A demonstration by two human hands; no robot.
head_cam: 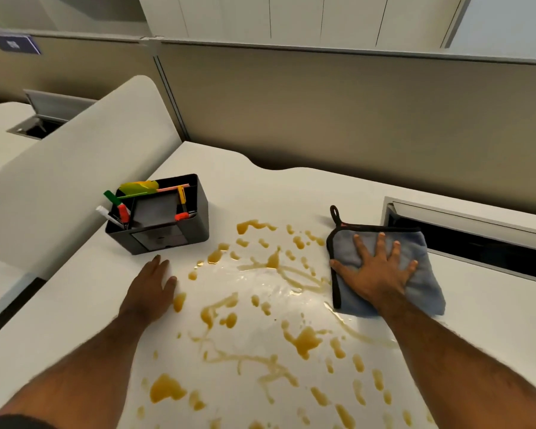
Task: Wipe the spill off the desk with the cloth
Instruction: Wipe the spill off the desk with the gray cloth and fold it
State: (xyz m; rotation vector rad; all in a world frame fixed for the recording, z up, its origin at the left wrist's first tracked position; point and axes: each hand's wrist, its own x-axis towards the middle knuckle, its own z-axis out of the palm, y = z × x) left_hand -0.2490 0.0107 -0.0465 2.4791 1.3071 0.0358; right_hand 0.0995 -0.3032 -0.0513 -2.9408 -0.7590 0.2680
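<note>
A brown liquid spill [304,337] lies in drops and streaks across the middle of the white desk [75,308]. A folded blue-grey cloth [427,292] with black trim and a hanging loop lies flat at the spill's right edge. My right hand [376,270] presses down on the cloth with fingers spread. My left hand [150,289] rests flat on the desk at the spill's left edge, holding nothing. A clear wet smear shows between the two hands.
A black desk organiser [167,227] with markers and pens stands behind my left hand. An open cable tray slot [464,239] runs along the back right. A beige partition [353,119] closes the back, and a curved divider [75,187] the left.
</note>
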